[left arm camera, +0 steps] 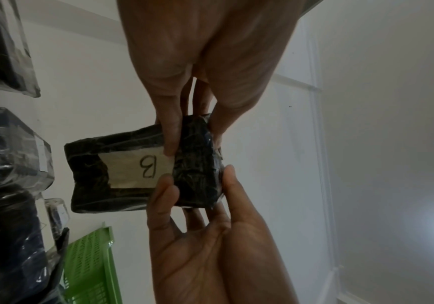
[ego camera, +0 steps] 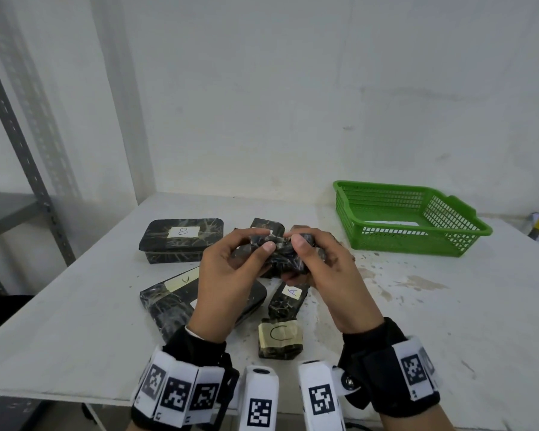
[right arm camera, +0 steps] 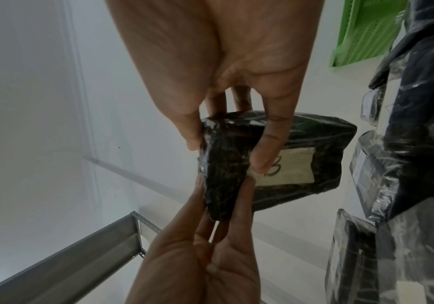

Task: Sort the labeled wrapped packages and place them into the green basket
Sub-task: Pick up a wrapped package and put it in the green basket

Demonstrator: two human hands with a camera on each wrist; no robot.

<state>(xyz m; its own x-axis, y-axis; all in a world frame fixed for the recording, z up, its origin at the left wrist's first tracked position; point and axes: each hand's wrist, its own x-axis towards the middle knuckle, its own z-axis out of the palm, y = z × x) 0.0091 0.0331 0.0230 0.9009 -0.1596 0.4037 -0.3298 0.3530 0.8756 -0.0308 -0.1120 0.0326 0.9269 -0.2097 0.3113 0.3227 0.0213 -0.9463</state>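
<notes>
Both hands [ego camera: 263, 259] are pinching a small B-labeled pkg [left arm camera: 143, 168] mid-frame above the desk [ego camera: 417, 306], w/ green basket [ego camera: 408, 219] upper right; slick wrap risking a slip.

White wall [ego camera: 293, 88], white table [ego camera: 75, 321], grey metal shelving [ego camera: 16, 157] at left
</notes>
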